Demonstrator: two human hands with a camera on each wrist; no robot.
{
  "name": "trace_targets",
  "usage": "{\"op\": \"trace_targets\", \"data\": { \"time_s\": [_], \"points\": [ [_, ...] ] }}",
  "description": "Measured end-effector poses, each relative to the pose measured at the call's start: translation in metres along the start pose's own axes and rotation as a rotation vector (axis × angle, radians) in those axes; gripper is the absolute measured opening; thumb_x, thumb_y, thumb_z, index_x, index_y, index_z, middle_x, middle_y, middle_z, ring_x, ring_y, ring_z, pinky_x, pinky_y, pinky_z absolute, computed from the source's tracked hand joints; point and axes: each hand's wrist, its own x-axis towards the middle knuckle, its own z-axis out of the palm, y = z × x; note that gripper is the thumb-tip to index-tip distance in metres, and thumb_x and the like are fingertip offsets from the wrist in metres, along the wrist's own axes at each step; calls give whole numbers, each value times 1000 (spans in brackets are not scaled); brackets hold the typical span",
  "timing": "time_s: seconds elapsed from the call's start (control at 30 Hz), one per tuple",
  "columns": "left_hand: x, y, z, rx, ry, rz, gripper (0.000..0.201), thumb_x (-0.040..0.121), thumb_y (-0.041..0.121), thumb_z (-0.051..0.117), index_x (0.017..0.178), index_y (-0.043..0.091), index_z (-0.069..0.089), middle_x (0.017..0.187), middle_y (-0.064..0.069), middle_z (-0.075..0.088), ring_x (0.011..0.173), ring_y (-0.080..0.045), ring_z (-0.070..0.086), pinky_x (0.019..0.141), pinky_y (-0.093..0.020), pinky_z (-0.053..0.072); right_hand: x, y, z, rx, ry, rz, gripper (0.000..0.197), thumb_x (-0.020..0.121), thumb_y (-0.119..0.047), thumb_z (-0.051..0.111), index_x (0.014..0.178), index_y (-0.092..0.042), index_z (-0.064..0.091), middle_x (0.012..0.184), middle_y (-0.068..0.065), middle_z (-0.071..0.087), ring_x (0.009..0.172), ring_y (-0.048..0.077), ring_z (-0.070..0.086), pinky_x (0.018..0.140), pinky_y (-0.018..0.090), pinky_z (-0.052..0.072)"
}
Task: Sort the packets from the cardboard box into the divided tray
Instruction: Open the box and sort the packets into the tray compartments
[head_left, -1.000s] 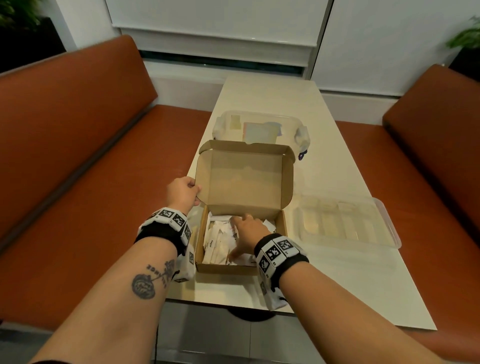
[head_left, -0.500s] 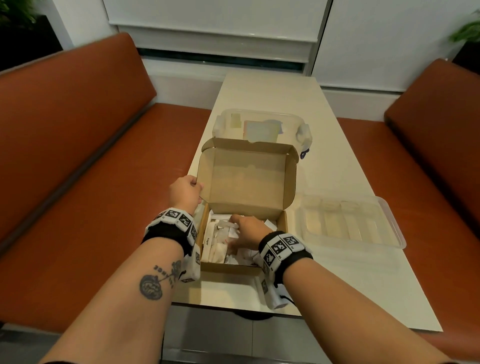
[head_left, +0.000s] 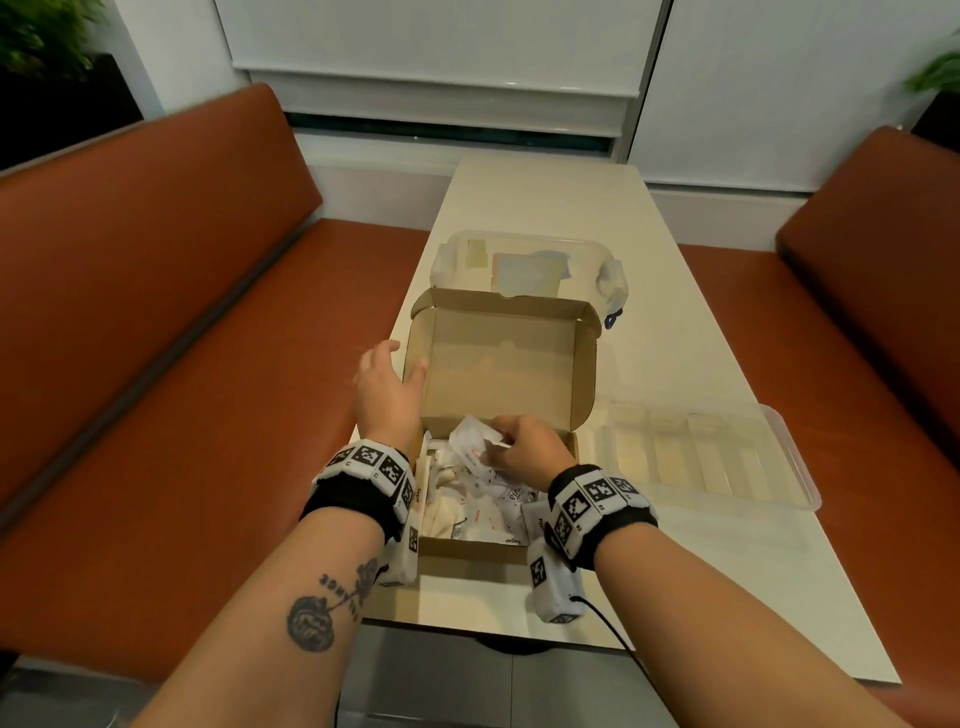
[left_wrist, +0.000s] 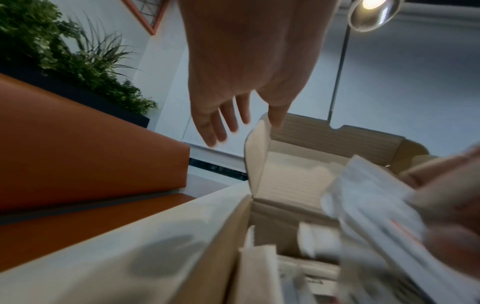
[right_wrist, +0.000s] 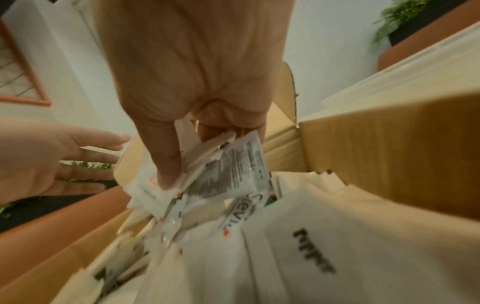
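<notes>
An open cardboard box stands on the table with its lid raised, filled with several white packets. My right hand grips a small bunch of packets and holds it just above the heap; the same bunch shows in the head view. My left hand hovers with straight, spread fingers at the lid's left flap, thumb near its edge. The clear divided tray lies to the right of the box.
A clear lidded container sits behind the box. The pale table runs between two orange benches, with a plant behind the left one. A black cable trails from my right wrist.
My left hand has let go of the lid's left flap and spread its fingers. My right hand has lifted a bunch of packets out of the heap.
</notes>
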Motion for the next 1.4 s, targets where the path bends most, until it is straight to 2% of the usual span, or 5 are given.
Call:
{"op": "trace_targets", "data": {
  "time_s": [0.23,0.57,0.8,1.27,1.4],
  "points": [
    [-16,23,10,-20,95,219,43,95,41,47,125,10,51,127,-6,51,118,-21,45,100,-30,34,-4,-14,-33,230,153,-83,17,88,-16,64,105,-13,63,81,2,65,63,16,61,58,34,54],
    [-43,40,33,-1002,-539,-457,72,67,59,71,121,15,52,113,-14,67,99,-32,68,83,-49,56,-6,-22,-46,609,123,-46,27,85,-15,67,112,-11,62,97,13,70,79,29,70,54,28,53],
    [-48,41,39,-972,-475,-402,15,84,13,69,95,21,61,85,3,73,78,-12,70,59,-29,56,-1,-20,-42,248,111,-79,28,83,-20,68,111,-16,63,100,8,68,89,23,66,71,33,54],
    [-43,37,50,-942,-310,-534,8,90,10,61,92,17,57,95,-9,65,82,-22,66,54,-30,58,0,3,-49,263,161,46,21,80,-5,70,100,-4,73,85,10,71,59,7,60,51,13,47],
    [-37,33,54,-924,-272,-549,15,90,11,61,104,8,57,108,-17,64,95,-30,66,58,-33,58,0,8,-55,305,186,75,27,79,-2,71,105,-6,71,96,11,72,75,14,65,68,19,52]
  ]
}}
